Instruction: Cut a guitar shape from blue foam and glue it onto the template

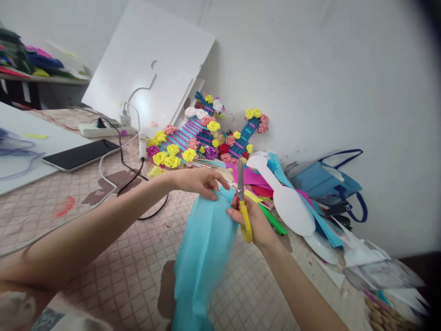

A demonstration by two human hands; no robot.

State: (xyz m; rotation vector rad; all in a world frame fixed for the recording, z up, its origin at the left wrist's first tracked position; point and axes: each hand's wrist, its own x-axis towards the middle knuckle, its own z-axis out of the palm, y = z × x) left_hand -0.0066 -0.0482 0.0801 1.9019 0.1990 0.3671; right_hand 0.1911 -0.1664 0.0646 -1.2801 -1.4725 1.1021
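Observation:
A long sheet of turquoise crepe-like paper hangs in loose folds from my hands toward the bottom of the view. My left hand pinches its top edge between thumb and fingers. Scissors with yellow handles sit in my right hand, blades pointing up and away from the paper. The fingertips of that hand also touch the paper's upper right edge. Whether the scissor blades are fully closed is hard to make out.
Woven blue letter shapes with paper roses lean at the wall. A tablet, power strip and cables lie left. To the right are a white spoon-shaped cutout, coloured paper scraps and a blue bag. A white board leans behind.

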